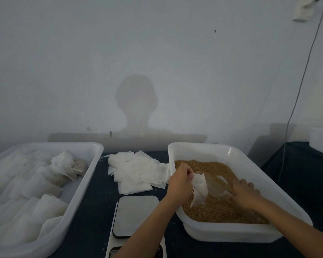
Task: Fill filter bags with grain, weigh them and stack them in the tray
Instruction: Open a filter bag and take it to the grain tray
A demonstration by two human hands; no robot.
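Observation:
A white tub (220, 232) on the right holds brown grain (211, 209). Over the grain my left hand (179, 183) pinches an empty white filter bag (199, 190) by its top edge, so the bag hangs open towards the right. My right hand (245, 192) grips a clear plastic scoop (215, 187) whose mouth points at the bag opening. A loose pile of empty filter bags (136, 174) lies on the dark table between the tubs. A scale (135, 215) with a grey platform sits in front of that pile. The left tray (86, 185) holds several filled bags (45, 203).
The dark blue table (93, 228) runs along a pale wall. A grey cable (295, 101) hangs down the wall at the right from a socket (304, 8). A second dark surface with a white container (322, 138) stands at the far right.

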